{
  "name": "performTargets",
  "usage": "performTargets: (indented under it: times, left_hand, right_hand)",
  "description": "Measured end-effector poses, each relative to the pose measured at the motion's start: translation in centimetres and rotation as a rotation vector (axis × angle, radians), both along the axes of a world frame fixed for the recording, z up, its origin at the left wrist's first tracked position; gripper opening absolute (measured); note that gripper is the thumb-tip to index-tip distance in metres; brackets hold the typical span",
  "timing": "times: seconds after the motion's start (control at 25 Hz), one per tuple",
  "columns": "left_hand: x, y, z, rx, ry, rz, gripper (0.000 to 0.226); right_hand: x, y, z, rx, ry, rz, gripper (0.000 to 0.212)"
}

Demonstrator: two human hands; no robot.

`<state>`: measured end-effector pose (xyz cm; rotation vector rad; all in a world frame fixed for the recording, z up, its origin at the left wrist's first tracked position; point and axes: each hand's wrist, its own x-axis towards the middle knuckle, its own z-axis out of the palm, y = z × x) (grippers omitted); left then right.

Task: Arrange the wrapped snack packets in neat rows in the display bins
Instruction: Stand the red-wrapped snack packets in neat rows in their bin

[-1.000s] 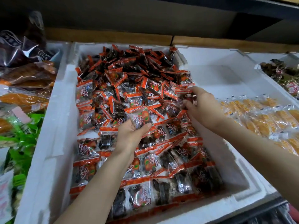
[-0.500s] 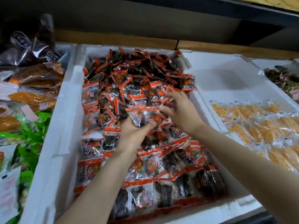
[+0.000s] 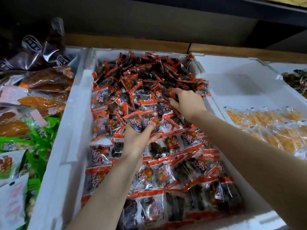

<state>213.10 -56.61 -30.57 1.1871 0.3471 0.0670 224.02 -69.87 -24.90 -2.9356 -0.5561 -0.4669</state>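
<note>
A white foam bin (image 3: 73, 127) is filled with clear, orange-edged snack packets of dark fruit. Near rows (image 3: 179, 196) lie flat and overlapped; the far half is a loose heap (image 3: 149, 72). My left hand (image 3: 139, 138) grips a small stack of packets (image 3: 142, 120) above the bin's middle, thumb on top. My right hand (image 3: 187, 103) reaches into the heap at the right, fingers curled around a packet (image 3: 167, 93) there.
A second white foam bin (image 3: 240, 83) on the right holds yellow-orange packets (image 3: 274, 127) in its near half. Green, orange and dark bags (image 3: 33, 103) fill the left bin. A wooden shelf edge (image 3: 132, 42) runs behind. Another bin with dark packets (image 3: 297, 78) sits far right.
My right hand moved from the bin's right wall toward the middle and then up into the loose heap. My left hand stays holding its stack and has gained a packet.
</note>
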Motion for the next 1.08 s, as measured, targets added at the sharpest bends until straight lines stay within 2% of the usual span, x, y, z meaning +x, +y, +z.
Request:
performTargets:
  times: [0.08,0.12,0.2,0.28,0.36,0.44,0.6,0.68,0.72,0.76,0.8,0.92,0.96,1.08]
  left_hand:
    - [-0.4,-0.1,0.3,-0.052,0.039,0.011,0.082]
    - [-0.4,-0.2,0.5,-0.064,0.044,0.011,0.084]
    - [-0.4,-0.3,0.8,-0.149,0.018,0.024,0.067]
    - [-0.3,-0.5,1.4,-0.327,-0.004,0.017,0.043]
    - [-0.6,-0.3,2.0,-0.440,-0.017,-0.022,0.049]
    - [-0.8,0.0,2.2,-0.399,-0.062,-0.055,0.062]
    - [-0.9,-0.1,1.4,-0.149,-0.090,-0.029,0.065]
    - [-0.9,-0.5,1.1,-0.072,-0.053,-0.035,0.097]
    - [-0.8,-0.7,0.8,-0.046,-0.041,-0.060,0.107]
    - [-0.9,-1.0,0.8,-0.028,-0.022,-0.076,0.106]
    - [-1.0,-1.2,0.6,-0.029,-0.006,-0.079,0.103]
    - [-1.1,-1.4,0.3,-0.073,0.037,-0.070,0.091]
    - [-1.0,-1.4,0.3,-0.092,0.041,-0.074,0.094]
    - [-1.4,-1.4,0.9,-0.118,0.022,-0.160,0.130]
  right_hand:
    - [-2.1,-0.4,0.6,0.111,-0.018,0.058,0.031]
    - [-3.4,-0.6,0.6,0.171,-0.043,0.113,0.027]
    - [-6.6,-0.6,-0.4,0.181,-0.162,0.272,0.023]
    - [-8.8,-0.5,-1.9,0.037,-0.265,0.371,0.029]
    - [-9.3,-0.8,-3.0,-0.016,-0.252,0.382,0.038]
    - [-9.5,-1.1,-3.6,-0.014,-0.201,0.403,0.041]
    - [-10.7,-1.9,-4.1,-0.005,-0.103,0.471,0.041]
    - [-10.6,-2.5,-3.2,0.185,0.022,0.360,0.034]
    - [-10.1,-2.7,-2.9,0.316,0.070,0.273,0.027]
    - [-9.7,-2.7,-2.7,0.423,0.080,0.195,0.020]
    - [-9.4,-2.3,-2.6,0.486,0.099,0.139,0.021]
    - [-10.2,-0.3,-2.9,0.510,0.281,0.213,0.038]
    - [-10.5,0.1,-3.1,0.526,0.302,0.244,0.039]
    - [-10.9,-0.4,-2.7,0.615,0.229,0.212,0.037]
